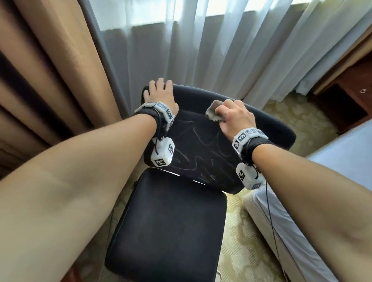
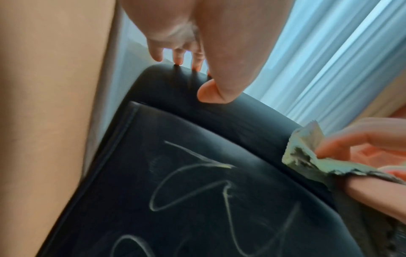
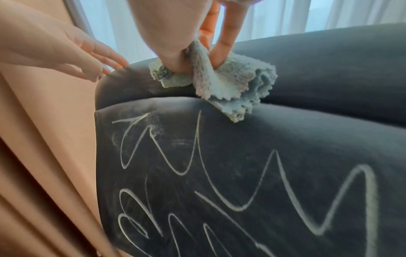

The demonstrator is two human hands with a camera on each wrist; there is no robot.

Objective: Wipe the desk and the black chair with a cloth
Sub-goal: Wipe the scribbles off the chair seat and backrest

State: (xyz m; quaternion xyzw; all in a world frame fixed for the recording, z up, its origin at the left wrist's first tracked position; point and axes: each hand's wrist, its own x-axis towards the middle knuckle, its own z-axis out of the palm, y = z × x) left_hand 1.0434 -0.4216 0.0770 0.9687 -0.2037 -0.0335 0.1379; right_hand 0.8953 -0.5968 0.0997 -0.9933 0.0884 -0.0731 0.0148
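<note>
The black chair (image 1: 168,224) stands in front of me, its backrest (image 1: 200,151) scrawled with white chalk-like lines (image 3: 241,182). My left hand (image 1: 158,93) rests on the backrest's top left corner, fingertips (image 2: 178,60) touching the rim and fingers fairly straight. My right hand (image 1: 234,116) grips a crumpled grey-blue cloth (image 3: 230,81) and presses it on the padded top edge of the backrest (image 2: 219,118), right of the left hand. The cloth (image 1: 214,112) sticks out left of the right hand's fingers. No desk is in view.
A tan curtain (image 1: 41,60) hangs at the left and sheer white curtains (image 1: 189,40) just behind the chair. A bed with a pale sheet (image 1: 346,177) runs along the right. Dark wooden furniture (image 1: 365,89) stands at the far right. Patterned carpet (image 1: 250,247) lies below.
</note>
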